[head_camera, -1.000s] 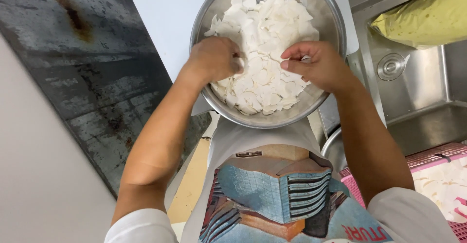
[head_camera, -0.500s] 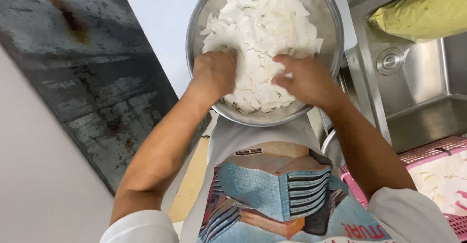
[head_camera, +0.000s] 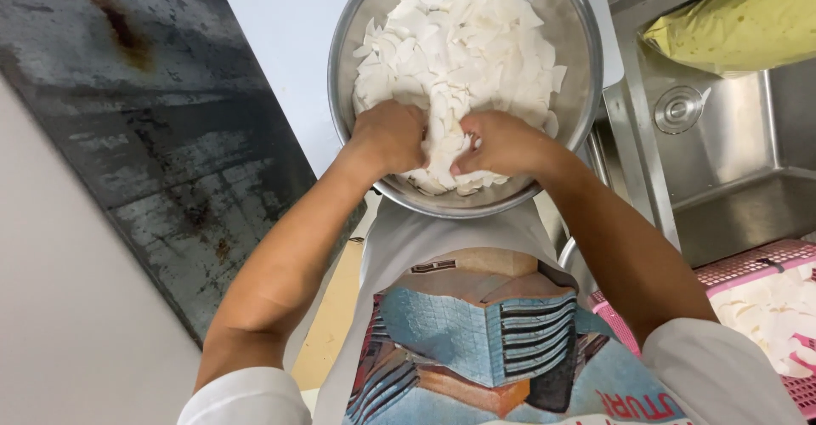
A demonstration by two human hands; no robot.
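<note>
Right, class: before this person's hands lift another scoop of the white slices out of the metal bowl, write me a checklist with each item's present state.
1. Left hand dug into the white slices: ok.
2. Right hand in the pile beside it: ok.
3. Metal bowl fully on the white counter: not ok, near rim overhangs.
4. Slices inside the bowl's rim: ok.
5. Grip closed around slices: cannot tell, fingers buried.
6. Pink basket near the right arm: ok.

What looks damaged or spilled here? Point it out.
Nothing has spilled: the white slices sit inside the metal bowl, where the left hand and right hand dig in. Only the dark panel on the left looks worn, with rust-coloured stains and scuffs.
</note>
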